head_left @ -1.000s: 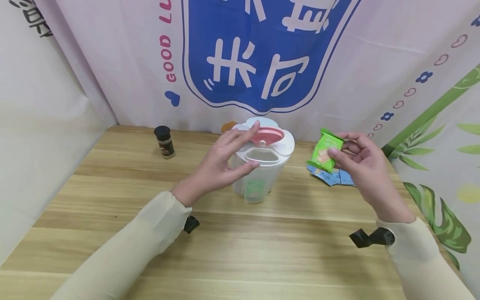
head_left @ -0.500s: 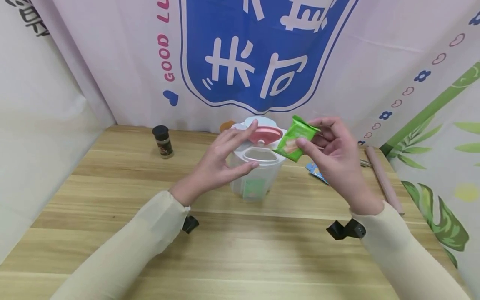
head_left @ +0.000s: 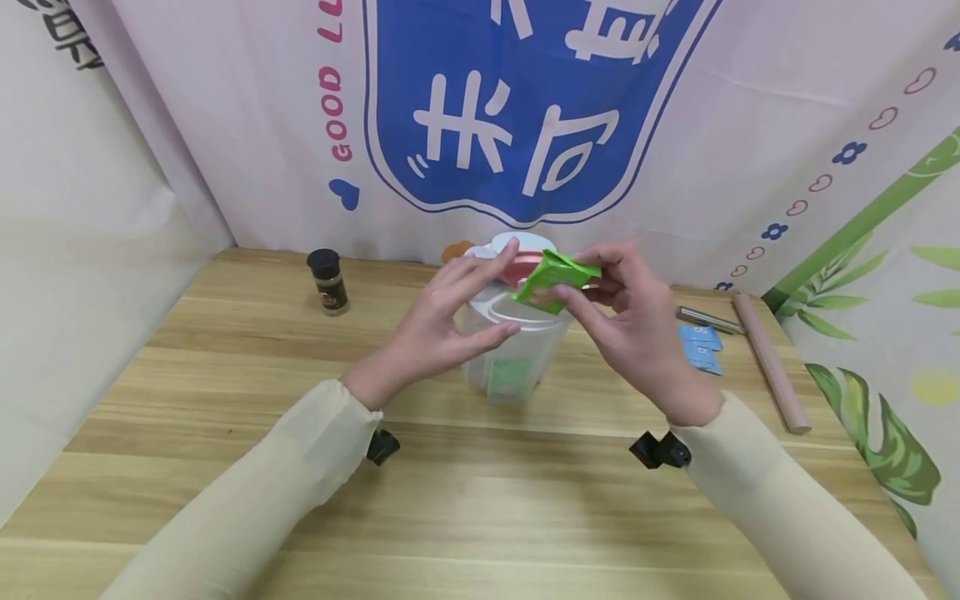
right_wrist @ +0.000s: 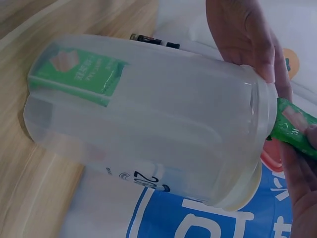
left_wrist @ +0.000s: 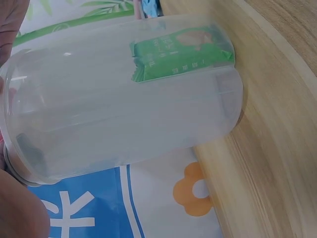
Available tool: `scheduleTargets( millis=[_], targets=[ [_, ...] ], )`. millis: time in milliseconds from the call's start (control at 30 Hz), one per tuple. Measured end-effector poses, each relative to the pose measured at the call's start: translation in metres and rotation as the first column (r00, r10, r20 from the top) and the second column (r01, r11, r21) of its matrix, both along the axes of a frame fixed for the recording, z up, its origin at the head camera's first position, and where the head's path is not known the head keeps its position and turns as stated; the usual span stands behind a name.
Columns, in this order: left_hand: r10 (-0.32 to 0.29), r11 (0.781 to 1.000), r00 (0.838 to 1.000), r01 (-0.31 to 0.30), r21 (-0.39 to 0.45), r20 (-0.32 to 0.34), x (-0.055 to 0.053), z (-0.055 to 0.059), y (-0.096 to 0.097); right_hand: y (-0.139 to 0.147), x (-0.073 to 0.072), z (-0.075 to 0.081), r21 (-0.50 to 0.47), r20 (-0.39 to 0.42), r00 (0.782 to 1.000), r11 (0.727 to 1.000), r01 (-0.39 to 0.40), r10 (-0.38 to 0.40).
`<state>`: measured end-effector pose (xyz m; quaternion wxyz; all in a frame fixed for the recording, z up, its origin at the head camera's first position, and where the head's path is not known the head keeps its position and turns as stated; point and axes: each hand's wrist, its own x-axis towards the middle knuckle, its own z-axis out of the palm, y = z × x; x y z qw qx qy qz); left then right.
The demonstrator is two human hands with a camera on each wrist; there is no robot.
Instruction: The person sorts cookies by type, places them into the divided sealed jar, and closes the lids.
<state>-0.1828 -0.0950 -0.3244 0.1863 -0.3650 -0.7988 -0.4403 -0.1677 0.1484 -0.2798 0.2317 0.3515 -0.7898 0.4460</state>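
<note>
A translucent plastic storage container (head_left: 543, 350) stands upright on the table, a green snack packet (left_wrist: 183, 57) visible low inside it. Its lid has coloured flaps; the red flap (head_left: 517, 271) is raised over the opening. My left hand (head_left: 438, 312) rests across the left side of the lid, fingers nearly straight, index finger at the raised flap and thumb at the front rim. Between thumb and fingers, my right hand (head_left: 626, 312) pinches another green snack packet (head_left: 553, 279), tilted close over the opening. In the right wrist view this held packet (right_wrist: 292, 124) overlaps the lid's edge.
A seasoning bottle with a black cap (head_left: 328, 282) stands back left on the wooden table (head_left: 480, 508). At the right lie small blue packets (head_left: 701, 348), a metal rod (head_left: 708, 320) and a pinkish-brown rod (head_left: 771, 362). A printed cloth (head_left: 262, 125) hangs right behind.
The right hand has carried the green snack packet leftward from above the blue packets to over the container's opening, uncovering the rods and blue packets. The left hand has stayed on the lid.
</note>
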Motion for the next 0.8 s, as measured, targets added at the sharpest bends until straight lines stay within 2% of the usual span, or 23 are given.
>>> scheduleTargets(
  millis=[100,367,533,800],
  targets=[
    [0.001,1.0,1.0,-0.001,0.004,-0.002,0.0,0.0,0.0,-0.002,-0.002,-0.002,0.05,-0.037,0.999,0.999,-0.011,0.013],
    [-0.006,1.0,1.0,0.006,0.001,0.007,-0.001,0.0,0.0,-0.002,-0.002,-0.011,0.185,-0.034,0.998,0.982,-0.047,0.054],
    [-0.014,1.0,1.0,0.014,0.006,-0.004,-0.001,0.001,0.0,-0.001,-0.004,-0.013,0.204,-0.043,0.995,0.976,-0.076,0.086],
    [-0.013,1.0,1.0,0.013,0.009,-0.002,-0.001,0.001,0.001,0.0,-0.004,-0.015,0.192,-0.041,0.997,0.98,-0.051,0.059]
  ],
)
